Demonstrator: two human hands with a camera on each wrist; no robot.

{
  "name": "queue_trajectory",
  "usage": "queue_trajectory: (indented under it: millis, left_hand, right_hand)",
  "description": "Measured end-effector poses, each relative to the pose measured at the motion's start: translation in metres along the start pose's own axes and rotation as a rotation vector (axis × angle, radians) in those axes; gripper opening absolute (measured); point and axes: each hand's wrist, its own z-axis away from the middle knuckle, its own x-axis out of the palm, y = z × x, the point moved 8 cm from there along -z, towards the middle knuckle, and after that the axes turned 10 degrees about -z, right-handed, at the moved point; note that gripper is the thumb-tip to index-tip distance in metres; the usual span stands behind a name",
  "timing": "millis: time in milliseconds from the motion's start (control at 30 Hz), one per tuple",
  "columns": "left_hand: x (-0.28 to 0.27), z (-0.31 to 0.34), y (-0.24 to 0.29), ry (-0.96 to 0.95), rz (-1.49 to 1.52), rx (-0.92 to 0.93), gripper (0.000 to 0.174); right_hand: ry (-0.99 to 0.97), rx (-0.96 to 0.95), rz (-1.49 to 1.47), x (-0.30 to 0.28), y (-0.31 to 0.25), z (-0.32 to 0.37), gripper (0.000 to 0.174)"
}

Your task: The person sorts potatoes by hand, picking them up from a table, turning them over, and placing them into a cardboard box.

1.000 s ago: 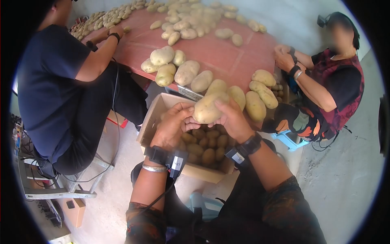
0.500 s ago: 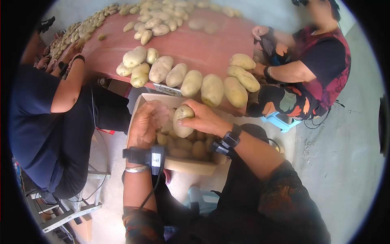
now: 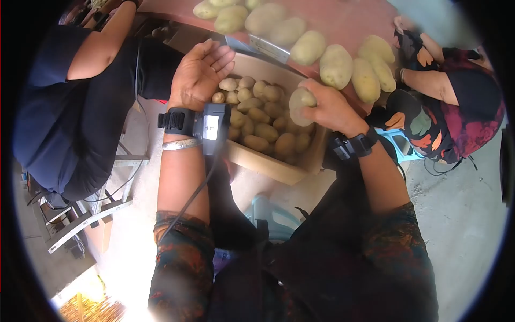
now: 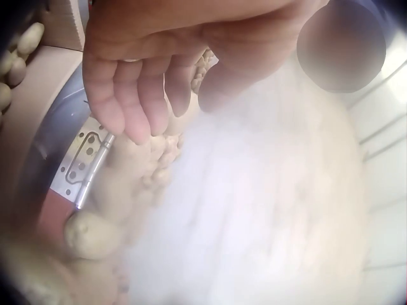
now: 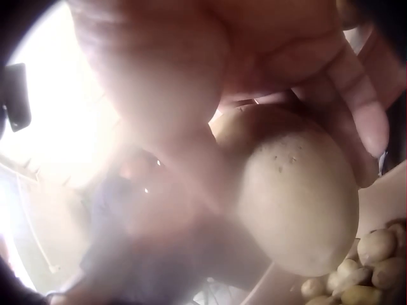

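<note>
My right hand [image 3: 337, 111] grips a potato [image 3: 302, 106] over the right side of a cardboard box [image 3: 263, 163]. In the right wrist view this potato [image 5: 302, 200] shows a smooth pale skin with a few small pits, and the thumb and fingers lie round it. Smaller potatoes [image 3: 260, 115] fill the box. My left hand [image 3: 196, 74] is held at the box's back left corner, palm up, its fingers loosely extended with nothing in them. The left wrist view shows that hand [image 4: 178, 44] with its fingers near a metal hinge [image 4: 82, 159] on the table edge.
Larger potatoes [image 3: 336, 67] line the near edge of the red table [image 3: 348, 19] behind the box. One person in a dark shirt [image 3: 70, 123] sits at the left, another [image 3: 466, 102] at the right by a blue stool [image 3: 399, 144].
The potato was first held between both hands; the left hand let go and moved away to the left. The right hand carried the potato to the box's right side. The head view tilted downward.
</note>
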Motion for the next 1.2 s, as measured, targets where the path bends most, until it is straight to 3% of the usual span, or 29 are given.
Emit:
queue_trajectory:
  millis: [67, 233, 333, 400, 533, 600, 833, 900, 1067, 1133, 1167, 1200]
  left_hand:
    - [-0.011, -0.008, 0.000, 0.057, 0.046, -0.001, 0.022]
    - [-0.013, -0.012, -0.003, -0.011, 0.025, -0.018, 0.022]
    - [-0.012, -0.012, -0.009, 0.008, 0.032, -0.045, 0.021]
    - [-0.011, -0.012, -0.012, 0.009, 0.047, -0.064, 0.020]
    - [-0.003, -0.006, -0.009, -0.010, 0.043, -0.034, 0.018]
    - [-0.001, -0.003, -0.007, 0.034, 0.042, -0.005, 0.022]
    - [-0.001, -0.004, -0.010, 0.033, 0.029, -0.003, 0.023]
    - [-0.001, -0.003, -0.009, 0.054, 0.026, 0.004, 0.023]
    - [0.002, -0.005, -0.005, 0.037, 0.064, 0.014, 0.020]
    - [0.002, -0.005, -0.005, 0.041, 0.067, 0.009, 0.020]
    - [0.002, -0.005, -0.005, 0.046, 0.071, 0.011, 0.019]
    - [0.002, -0.005, -0.005, 0.052, 0.077, 0.014, 0.018]
  right_hand:
    - [-0.074, 0.061, 0.137, 0.009, 0.008, -0.002, 0.049]
    - [0.023, 0.163, 0.064, 0.014, 0.013, -0.009, 0.052]
    - [0.143, 0.005, -0.016, 0.006, 0.000, -0.013, 0.049]
    - [0.193, -0.038, -0.258, -0.001, -0.009, -0.015, 0.044]
    - [0.344, -0.296, -0.338, -0.026, -0.026, -0.010, 0.025]
    - [0.382, -0.331, -0.317, -0.029, -0.031, -0.006, 0.020]
    - [0.378, -0.391, -0.091, -0.026, -0.049, -0.002, 0.020]
    - [0.493, -0.550, 0.117, -0.032, -0.063, 0.003, 0.022]
    - [0.477, -0.584, 0.458, -0.036, -0.088, -0.021, 0.035]
    - [0.416, -0.409, 0.669, -0.033, -0.081, -0.046, 0.048]
    - [0.410, -0.417, 0.673, -0.036, -0.084, -0.056, 0.048]
    - [0.315, -0.250, 0.708, -0.039, -0.076, -0.075, 0.053]
